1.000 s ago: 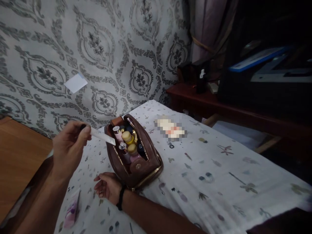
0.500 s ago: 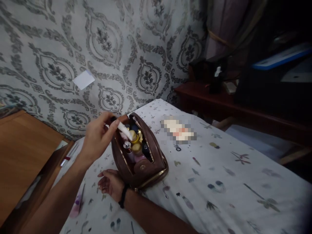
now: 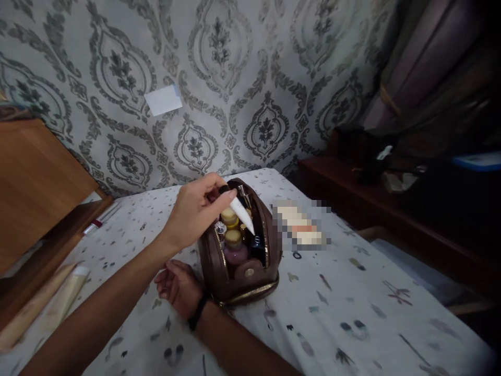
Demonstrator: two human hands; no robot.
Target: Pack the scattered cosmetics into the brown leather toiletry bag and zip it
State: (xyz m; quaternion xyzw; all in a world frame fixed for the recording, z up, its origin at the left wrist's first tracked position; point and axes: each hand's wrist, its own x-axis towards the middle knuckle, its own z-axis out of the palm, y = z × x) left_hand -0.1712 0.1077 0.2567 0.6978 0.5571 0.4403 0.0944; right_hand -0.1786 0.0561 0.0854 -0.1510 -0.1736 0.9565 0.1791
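Observation:
My left hand (image 3: 198,209) pinches a white squeeze tube (image 3: 241,210) with a black cap, holding it slanted over the mouth of a brown cosmetic bag (image 3: 219,277). The tube's flat end points down toward a dark item at the bag's right side. Inside the unzipped bag stand gold-lidded jars (image 3: 234,238), a clear-topped bottle (image 3: 220,228) and other small containers, partly covered by the tube and fingers. My right hand (image 3: 182,290), with a black band at the wrist, lies at the bag's lower left. Its fingers are loosely curled and apart, holding nothing.
The bag rests on a patterned white sheet (image 3: 332,313). Right of it lies a blurred-out flat item (image 3: 299,224). Pale tubes (image 3: 66,292) lie at the left, near a wooden board (image 3: 39,183). A dark red ledge (image 3: 324,177) runs along the right.
My left hand has carried the tube rightward across the bag's opening, and the tube hangs steeper. My right hand stays beside the bag, its fingers more curled. The camera view has shifted.

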